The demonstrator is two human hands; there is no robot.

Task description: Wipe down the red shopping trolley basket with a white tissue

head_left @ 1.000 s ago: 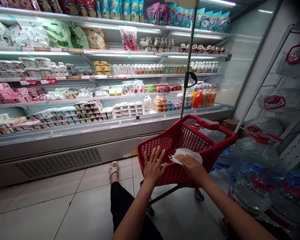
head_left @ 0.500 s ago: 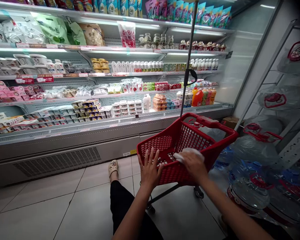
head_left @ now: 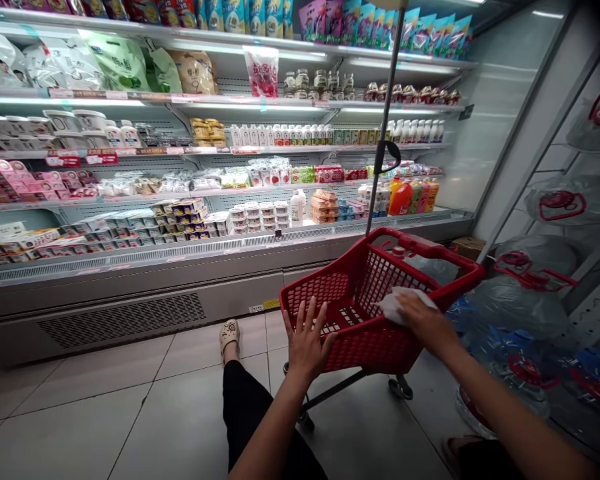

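Note:
A small red shopping cart [head_left: 330,287] with a mesh basket stands in front of me, a tall pole [head_left: 386,100] rising from its far side. My left hand [head_left: 307,343] rests on the near left rim of the basket, fingers spread, holding nothing. A white cloth [head_left: 403,303] is in my right hand [head_left: 425,323], whose fingers press it on the near rim, further right toward the handle. Part of the cloth hangs over the basket's inside.
A refrigerated display [head_left: 130,267] with dairy packs and drinks runs behind the cart. Large water bottles [head_left: 510,373] with red handles stand at the right, beside a metal rack. My shoe [head_left: 229,333] is on the tiled floor [head_left: 180,427].
My right hand has slid right along the rim with the cloth, toward the handle end. My left hand stays on the rim. The whole view has shifted slightly.

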